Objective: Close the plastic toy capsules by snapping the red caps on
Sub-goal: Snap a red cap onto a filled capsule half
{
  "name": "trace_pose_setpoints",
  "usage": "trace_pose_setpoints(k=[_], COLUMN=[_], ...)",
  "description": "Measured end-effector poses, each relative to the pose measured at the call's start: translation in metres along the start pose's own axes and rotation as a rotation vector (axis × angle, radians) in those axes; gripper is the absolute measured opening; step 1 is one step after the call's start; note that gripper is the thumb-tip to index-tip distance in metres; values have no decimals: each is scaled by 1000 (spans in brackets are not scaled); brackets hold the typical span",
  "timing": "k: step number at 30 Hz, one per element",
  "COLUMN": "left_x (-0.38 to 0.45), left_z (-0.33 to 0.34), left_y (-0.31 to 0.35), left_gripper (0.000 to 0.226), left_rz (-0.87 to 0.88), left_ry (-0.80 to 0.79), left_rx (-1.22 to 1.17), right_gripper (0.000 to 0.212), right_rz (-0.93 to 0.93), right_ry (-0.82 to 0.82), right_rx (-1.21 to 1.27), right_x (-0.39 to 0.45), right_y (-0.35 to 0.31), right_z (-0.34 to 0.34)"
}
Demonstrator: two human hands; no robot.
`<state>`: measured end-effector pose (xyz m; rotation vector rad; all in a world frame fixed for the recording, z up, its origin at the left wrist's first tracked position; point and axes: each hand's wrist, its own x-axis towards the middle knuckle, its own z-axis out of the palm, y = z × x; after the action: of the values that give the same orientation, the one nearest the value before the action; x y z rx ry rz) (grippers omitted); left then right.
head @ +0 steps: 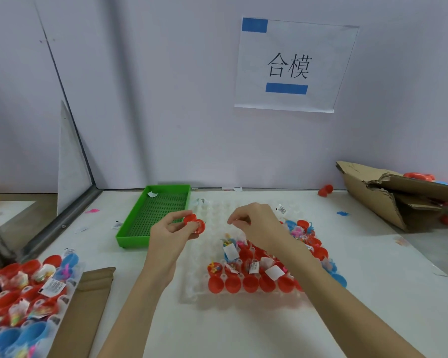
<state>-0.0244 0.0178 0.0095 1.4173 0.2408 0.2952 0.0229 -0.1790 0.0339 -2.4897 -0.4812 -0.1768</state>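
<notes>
My left hand point(171, 232) holds a red toy capsule point(195, 224) above the far left part of a clear plastic tray point(192, 293) on the white table. My right hand point(256, 223) hovers over the tray's middle with fingers curled and pinched; I see nothing in it. The near and right parts of the tray hold several red capsule halves point(251, 282), some with small toys and white paper slips inside. A few blue halves point(339, 279) sit at the tray's right edge.
A green perforated tray point(132, 236) stands left of the hands. At the near left lies another tray of red and blue capsules point(23, 288) beside a cardboard strip point(88, 306). A torn cardboard box point(388, 195) sits at the far right, a loose red capsule point(325, 190) near it.
</notes>
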Motion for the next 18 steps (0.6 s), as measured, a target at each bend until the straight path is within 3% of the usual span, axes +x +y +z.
trace_pose_setpoints(k=[2, 7, 14, 18], left_x=[1, -1, -4, -4], left_z=[0, -1, 1, 2], left_y=[-2, -2, 0, -1], left_gripper=[25, 27, 27, 27], left_rz=[-5, 2, 9, 14], left_ry=[-11, -57, -98, -117], left_rx=[8, 32, 44, 39], right_gripper=[17, 32, 15, 13], right_rz=[31, 130, 144, 102], right_ry=[-60, -163, -127, 34], right_rx=[-40, -176, -222, -161], right_x=[12, 26, 27, 21], right_y=[-2, -12, -22, -18], right_z=[4, 14, 16, 9])
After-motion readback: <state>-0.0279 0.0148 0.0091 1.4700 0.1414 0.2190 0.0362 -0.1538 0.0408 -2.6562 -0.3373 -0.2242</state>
